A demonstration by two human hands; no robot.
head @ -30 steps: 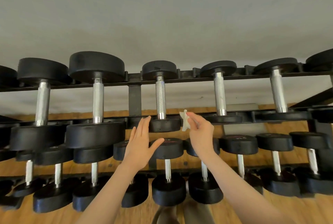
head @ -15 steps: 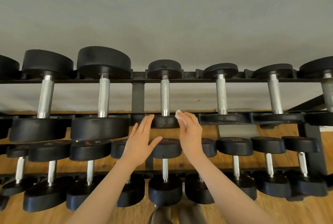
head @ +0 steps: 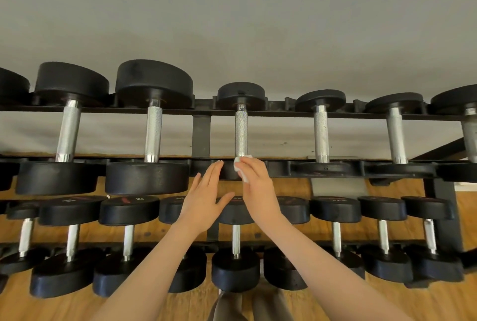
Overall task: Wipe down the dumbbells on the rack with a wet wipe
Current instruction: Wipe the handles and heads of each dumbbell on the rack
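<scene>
A black rack [head: 201, 132] carries two tiers of black dumbbells with knurled steel handles. On the upper tier, the middle dumbbell [head: 241, 132] lies with its near head mostly hidden behind my hands. My right hand [head: 258, 184] pinches a small white wet wipe [head: 240, 168] and presses it on the top of that near head, at the base of the handle. My left hand [head: 206, 197] is held flat with straight fingers, its fingertips against the left side of the same head.
Larger dumbbells [head: 152, 127] sit to the left on the upper tier, smaller ones [head: 321, 135] to the right. The lower tier [head: 235, 240] holds several small dumbbells. Wooden floor [head: 438, 302] lies below and a grey wall [head: 232, 24] behind.
My right hand has carried the wipe from the right side of the dumbbell's near head onto its top by the handle. My left hand has stayed against the head. The view has shifted slightly.
</scene>
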